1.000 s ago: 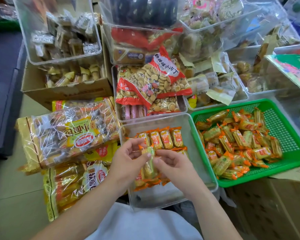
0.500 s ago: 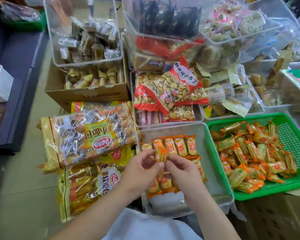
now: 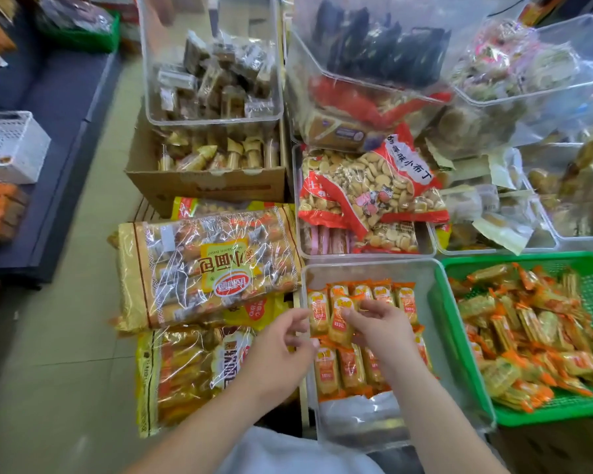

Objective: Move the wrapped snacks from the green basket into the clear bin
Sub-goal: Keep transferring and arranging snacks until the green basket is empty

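Observation:
The clear bin [image 3: 439, 302] stands in the middle, with two rows of orange-and-yellow wrapped snacks [image 3: 343, 367] lying side by side in it. The green basket [image 3: 454, 340] is right beside it and holds a loose heap of the same snacks [image 3: 528, 326]. My right hand [image 3: 380, 328] is over the bin and pinches one snack [image 3: 339, 319] at the back row. My left hand [image 3: 278, 348] hovers at the bin's left edge with loosely curled fingers and holds nothing.
Large bags of small breads [image 3: 202, 265] lie left of the bin. A bag of biscuits [image 3: 360, 189] fills the bin behind it. A cardboard box [image 3: 206, 186] and stacked clear bins of snacks stand further back. A white basket [image 3: 7, 145] sits on the far-left shelf.
Both hands held one snack above the bin. My left hand has let go and drawn left. My right hand has carried the snack to the back row.

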